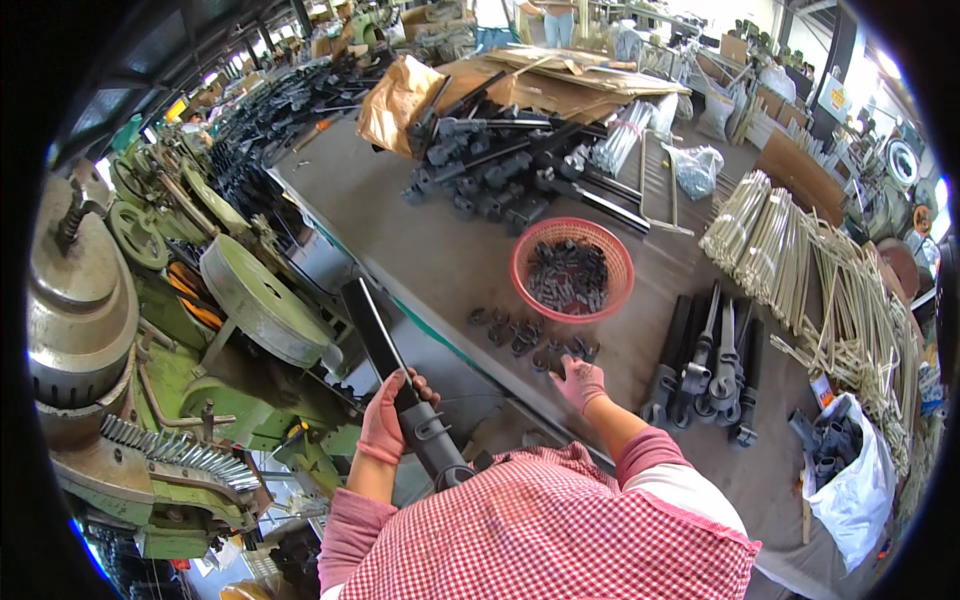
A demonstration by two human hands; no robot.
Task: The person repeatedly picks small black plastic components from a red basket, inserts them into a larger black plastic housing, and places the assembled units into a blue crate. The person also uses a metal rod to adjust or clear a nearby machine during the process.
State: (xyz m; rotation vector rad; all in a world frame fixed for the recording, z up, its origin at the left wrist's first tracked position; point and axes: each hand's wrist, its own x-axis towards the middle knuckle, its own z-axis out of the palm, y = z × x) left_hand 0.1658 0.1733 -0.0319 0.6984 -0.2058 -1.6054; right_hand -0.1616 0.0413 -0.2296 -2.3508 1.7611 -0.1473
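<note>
My left hand (385, 420), in a pink glove, grips a long black metal tube (375, 335) with a bracket near its lower end; the tube points up and away over the gap beside the bench. My right hand (580, 382), also gloved, rests on the bench among a row of small black clips (515, 335), fingers on one of them. Just behind the clips stands a red plastic basket (530, 250) filled with more small black parts.
A grey workbench (430, 240) carries piles of black tube assemblies (500, 160), a stack of finished black tubes (705, 370), pale rods (800, 260) and a white bag of parts (850, 480). A green press machine (190, 300) stands at left.
</note>
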